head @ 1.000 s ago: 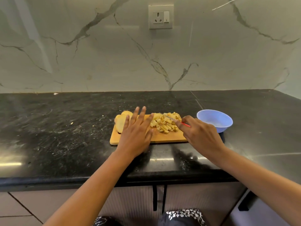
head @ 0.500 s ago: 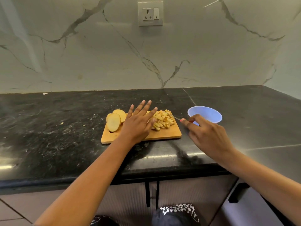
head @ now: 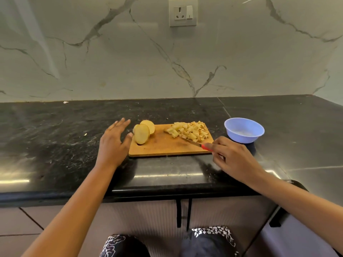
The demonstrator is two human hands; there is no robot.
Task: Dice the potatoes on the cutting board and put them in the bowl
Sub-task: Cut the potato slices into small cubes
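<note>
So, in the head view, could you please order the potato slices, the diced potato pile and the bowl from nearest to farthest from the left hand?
1. The potato slices, at the board's left end, beside the left hand.
2. The diced potato pile, on the board's right half.
3. The bowl, on the counter, farthest right.

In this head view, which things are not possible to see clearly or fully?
In the head view:
Handle of the knife: only a red bit shows; the right hand covers the rest.
Number of potato slices: the front slice hides those leaning behind it.
Bottom of the bowl: its near wall hides part of it.
Palm of the left hand: seen from the back, so contact with the countertop is unclear.
</note>
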